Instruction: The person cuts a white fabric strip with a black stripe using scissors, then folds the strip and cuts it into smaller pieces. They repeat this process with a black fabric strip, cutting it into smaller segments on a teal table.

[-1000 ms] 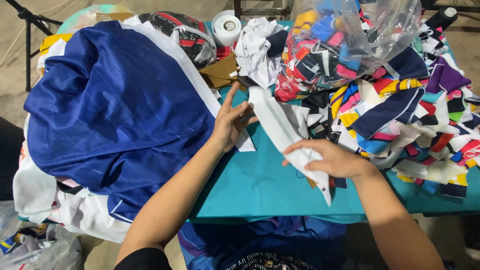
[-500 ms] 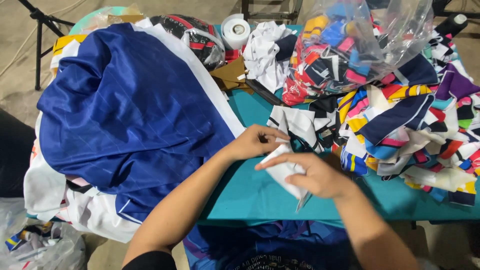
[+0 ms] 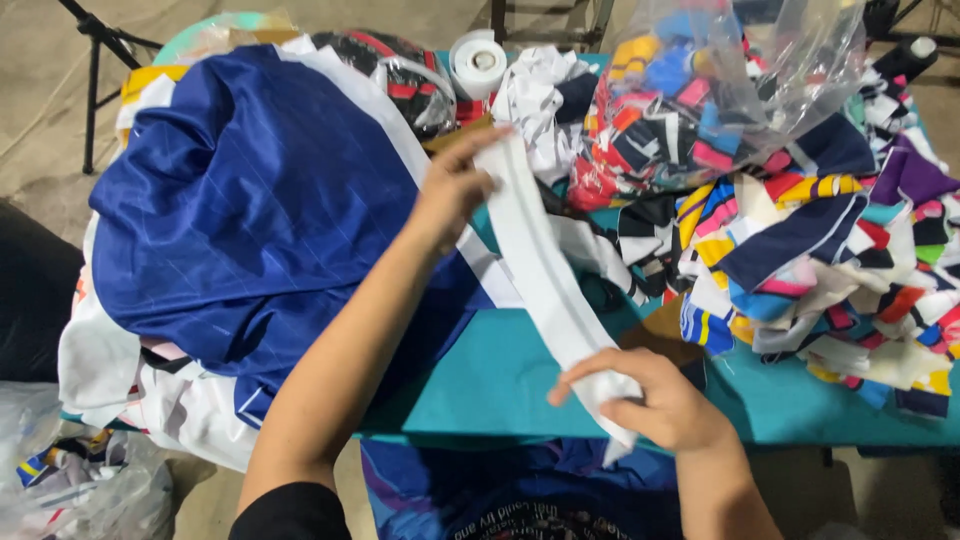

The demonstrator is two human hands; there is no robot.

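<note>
A long white fabric strip (image 3: 540, 270) stretches diagonally above the teal table (image 3: 500, 385). My left hand (image 3: 450, 190) pinches its upper end near the middle of the table. My right hand (image 3: 650, 400) grips the lower end close to the front edge. To the left of the strip lies a large blue garment with white trim (image 3: 260, 210), heaped over the table's left side.
A heap of multicoloured fabric scraps (image 3: 830, 260) covers the right side. A clear plastic bag of more scraps (image 3: 710, 100) stands behind it. A white tape roll (image 3: 478, 62) sits at the back. A plastic bag (image 3: 80, 490) lies on the floor at lower left.
The strip lay folded small between both hands near the front edge. My left hand has since risen toward the back with one end, pulling the strip out long and straight.
</note>
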